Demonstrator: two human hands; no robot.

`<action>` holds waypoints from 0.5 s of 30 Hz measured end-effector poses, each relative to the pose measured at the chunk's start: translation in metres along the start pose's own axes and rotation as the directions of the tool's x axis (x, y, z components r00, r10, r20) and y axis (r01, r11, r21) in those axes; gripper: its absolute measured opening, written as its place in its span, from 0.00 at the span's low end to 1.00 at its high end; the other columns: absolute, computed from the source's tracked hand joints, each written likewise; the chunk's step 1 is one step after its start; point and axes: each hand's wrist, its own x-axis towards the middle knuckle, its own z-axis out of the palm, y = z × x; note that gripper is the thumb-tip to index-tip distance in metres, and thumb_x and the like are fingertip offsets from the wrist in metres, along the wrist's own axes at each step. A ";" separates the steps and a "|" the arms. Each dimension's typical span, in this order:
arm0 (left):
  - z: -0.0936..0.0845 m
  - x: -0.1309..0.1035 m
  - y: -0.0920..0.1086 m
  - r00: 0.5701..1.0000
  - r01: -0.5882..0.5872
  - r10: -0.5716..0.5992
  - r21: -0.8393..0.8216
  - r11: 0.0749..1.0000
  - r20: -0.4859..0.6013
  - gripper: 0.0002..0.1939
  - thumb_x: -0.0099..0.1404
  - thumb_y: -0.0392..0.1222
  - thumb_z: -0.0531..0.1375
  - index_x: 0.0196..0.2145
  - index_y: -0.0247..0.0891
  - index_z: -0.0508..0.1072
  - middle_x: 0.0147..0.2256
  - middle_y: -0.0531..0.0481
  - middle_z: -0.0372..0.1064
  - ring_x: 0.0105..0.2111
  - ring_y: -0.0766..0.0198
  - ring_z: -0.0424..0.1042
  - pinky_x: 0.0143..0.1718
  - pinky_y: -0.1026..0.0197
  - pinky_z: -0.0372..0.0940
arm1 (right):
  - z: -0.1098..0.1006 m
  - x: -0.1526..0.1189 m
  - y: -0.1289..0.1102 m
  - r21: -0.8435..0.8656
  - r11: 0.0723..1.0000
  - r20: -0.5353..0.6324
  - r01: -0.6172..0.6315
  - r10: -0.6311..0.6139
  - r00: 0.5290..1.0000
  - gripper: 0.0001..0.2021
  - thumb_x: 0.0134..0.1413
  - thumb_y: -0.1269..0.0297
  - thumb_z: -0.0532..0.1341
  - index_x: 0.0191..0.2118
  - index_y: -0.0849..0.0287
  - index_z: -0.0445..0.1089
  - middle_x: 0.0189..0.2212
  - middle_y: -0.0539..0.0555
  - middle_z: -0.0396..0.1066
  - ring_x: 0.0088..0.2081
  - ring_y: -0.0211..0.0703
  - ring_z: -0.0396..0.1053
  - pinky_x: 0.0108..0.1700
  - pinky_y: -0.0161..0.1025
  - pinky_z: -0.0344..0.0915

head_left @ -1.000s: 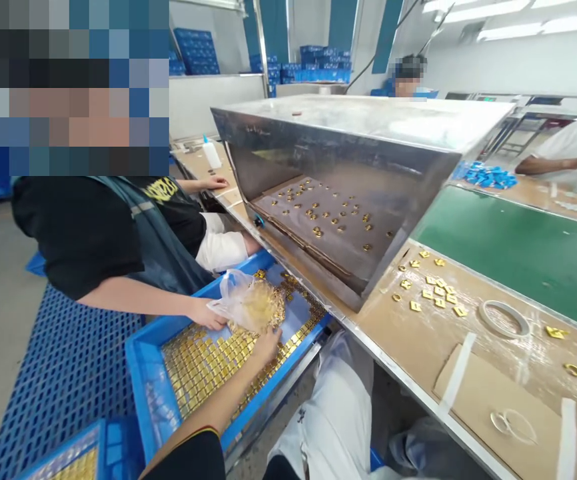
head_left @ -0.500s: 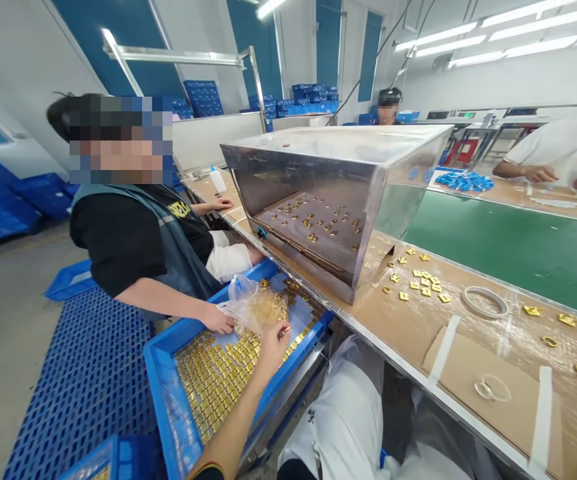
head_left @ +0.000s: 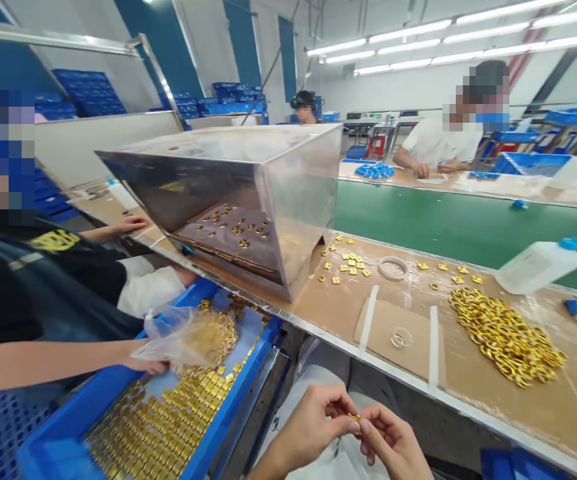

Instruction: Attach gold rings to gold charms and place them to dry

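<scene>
My left hand (head_left: 313, 427) and my right hand (head_left: 388, 437) meet above my lap, fingertips touching. Pinched between both sets of fingers is a small gold piece (head_left: 354, 419), mostly covered by them. Left of my hands, a blue tray (head_left: 48, 437) holds rows of gold square pieces (head_left: 168, 423). A clear plastic bag (head_left: 183, 333) with gold pieces lies at the tray's far part, with another person's hand (head_left: 151, 360) at it. On the table ahead are a taped cardboard piece (head_left: 403, 333) with clear rings on it and a pile of gold rings (head_left: 508, 333).
A metal box (head_left: 298, 193) open at the front stands on the table. A white bottle (head_left: 541, 267), a tape ring (head_left: 393, 268) and scattered gold pieces lie to its right. Behind runs a green belt (head_left: 418, 217). People sit at the left and across.
The view has swung right. My left hand has left the tray and is now over my lap with the gold piece. My right hand has come into view, touching it too.
</scene>
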 end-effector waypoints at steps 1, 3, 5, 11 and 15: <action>0.002 0.002 0.001 1.000 -0.010 0.010 0.022 1.000 0.003 0.04 0.55 0.37 0.69 0.29 0.34 0.80 0.28 0.50 0.74 0.31 0.63 0.71 0.36 0.62 0.65 | -0.004 0.000 -0.001 0.010 1.000 -0.008 -0.028 0.028 1.000 0.30 0.46 0.31 0.68 0.27 0.59 0.73 0.20 0.51 0.68 0.21 0.41 0.66 0.24 0.36 0.65; 0.007 0.006 0.003 0.999 -0.045 0.045 0.049 0.998 0.009 0.03 0.57 0.37 0.67 0.29 0.35 0.81 0.29 0.49 0.76 0.32 0.61 0.73 0.36 0.62 0.66 | -0.012 -0.001 -0.004 0.029 0.997 -0.026 -0.066 0.067 0.997 0.30 0.45 0.31 0.68 0.26 0.59 0.73 0.20 0.51 0.67 0.21 0.40 0.65 0.24 0.35 0.63; 0.012 0.009 0.005 0.997 -0.080 0.079 0.048 0.996 0.016 0.04 0.59 0.38 0.66 0.30 0.35 0.81 0.29 0.47 0.76 0.31 0.61 0.74 0.35 0.62 0.66 | -0.016 -0.003 -0.006 0.038 0.997 -0.038 -0.072 0.073 0.997 0.31 0.46 0.30 0.67 0.25 0.59 0.72 0.20 0.51 0.67 0.21 0.39 0.64 0.24 0.35 0.61; 0.020 0.016 0.005 0.985 -0.158 0.156 0.027 0.987 0.068 0.14 0.60 0.49 0.69 0.37 0.35 0.81 0.30 0.47 0.73 0.31 0.62 0.70 0.35 0.61 0.64 | -0.016 -0.011 -0.009 0.090 0.993 -0.121 -0.080 0.091 0.989 0.29 0.50 0.32 0.65 0.25 0.58 0.70 0.18 0.48 0.62 0.21 0.37 0.56 0.25 0.34 0.55; 0.022 0.025 0.002 0.968 -0.245 0.246 -0.017 0.969 0.045 0.21 0.59 0.55 0.70 0.41 0.35 0.81 0.32 0.47 0.71 0.31 0.63 0.68 0.35 0.61 0.65 | -0.015 -0.003 -0.014 0.178 0.976 -0.093 -0.126 0.144 0.985 0.31 0.48 0.29 0.64 0.25 0.57 0.67 0.16 0.43 0.52 0.19 0.33 0.46 0.23 0.33 0.46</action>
